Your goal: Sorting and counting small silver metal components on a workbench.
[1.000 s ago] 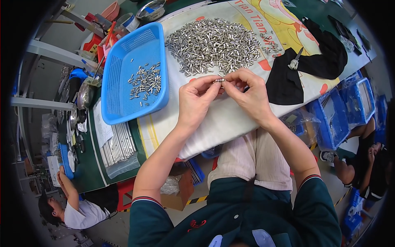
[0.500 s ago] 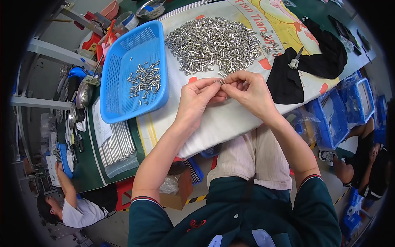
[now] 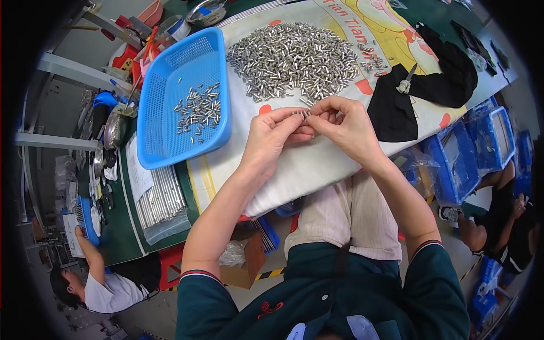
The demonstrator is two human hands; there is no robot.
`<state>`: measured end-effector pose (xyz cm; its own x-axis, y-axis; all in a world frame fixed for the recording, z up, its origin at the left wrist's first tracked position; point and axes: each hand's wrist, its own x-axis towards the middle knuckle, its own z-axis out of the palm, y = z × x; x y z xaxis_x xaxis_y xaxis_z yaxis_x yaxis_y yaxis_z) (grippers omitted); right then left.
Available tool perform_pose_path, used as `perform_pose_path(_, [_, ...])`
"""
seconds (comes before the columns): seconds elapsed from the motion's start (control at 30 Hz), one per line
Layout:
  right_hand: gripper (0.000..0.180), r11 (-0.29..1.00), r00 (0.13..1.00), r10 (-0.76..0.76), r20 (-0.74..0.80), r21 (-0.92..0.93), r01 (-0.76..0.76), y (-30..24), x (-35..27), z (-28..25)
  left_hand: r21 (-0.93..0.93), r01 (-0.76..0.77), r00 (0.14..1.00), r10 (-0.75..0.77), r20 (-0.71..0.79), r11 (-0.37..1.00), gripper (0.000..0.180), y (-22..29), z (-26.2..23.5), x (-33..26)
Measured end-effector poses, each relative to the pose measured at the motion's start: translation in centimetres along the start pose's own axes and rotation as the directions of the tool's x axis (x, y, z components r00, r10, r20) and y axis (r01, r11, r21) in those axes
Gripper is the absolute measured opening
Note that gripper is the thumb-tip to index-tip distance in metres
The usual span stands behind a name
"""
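My left hand [image 3: 274,135] and my right hand [image 3: 347,128] meet over the near part of a cloth-covered table. Between their pinched fingertips are a few small silvery metal pins [image 3: 302,113], partly hidden by the fingers. Just beyond lies a broad heap of the same kind of pins [image 3: 294,59], spread on the printed cloth [image 3: 306,170]. To the left stands a blue perforated plastic basket [image 3: 164,73] with a smaller scatter of pins [image 3: 199,112] on its bottom.
Right of my hands lie a black cloth [image 3: 394,113] and a small pointed blade with a wrapped handle [image 3: 404,85]. Bundled metal rods [image 3: 161,198] rest left on the green table. Blue crates [image 3: 453,164] stand at right. Co-workers sit at lower left [image 3: 107,286] and far right [image 3: 513,226].
My hands stay in nearly the same place, with only slight finger movement around the pins; more of the pins shows between the fingertips. The far-right co-worker's hand has shifted.
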<state>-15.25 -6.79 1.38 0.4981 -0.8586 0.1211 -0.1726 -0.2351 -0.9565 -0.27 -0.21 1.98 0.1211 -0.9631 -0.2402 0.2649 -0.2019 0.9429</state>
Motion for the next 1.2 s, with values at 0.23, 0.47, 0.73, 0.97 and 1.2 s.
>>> perform_pose_path(0.23, [0.017,1.000,1.000,0.000,0.017,-0.001,0.000,-0.2,0.2,-0.4,-0.267,0.181,0.983,-0.168,0.072,0.946,0.024,0.3,-0.6,0.0])
perform_pose_path(0.47, [0.017,1.000,0.999,-0.011,0.039,-0.003,0.012,-0.1,0.3,-0.5,-0.344,0.224,0.974,-0.201,0.100,0.912,0.023,0.3,-0.8,0.2])
perform_pose_path(0.73, [0.018,1.000,0.999,0.003,0.048,0.002,-0.003,0.0,0.5,-0.5,-0.385,0.246,0.969,-0.212,0.129,0.890,0.023,-0.3,-1.4,0.6])
perform_pose_path(0.97, [0.018,1.000,0.998,0.011,0.054,0.015,-0.012,-0.1,0.4,-0.5,-0.387,0.248,0.968,-0.213,0.131,0.888,0.025,-0.2,-1.3,0.5])
perform_pose_path(1.2, [0.017,1.000,0.998,0.009,0.057,0.023,-0.010,-0.1,0.4,-0.6,-0.382,0.251,0.967,-0.216,0.132,0.889,0.024,-0.2,-1.3,0.5])
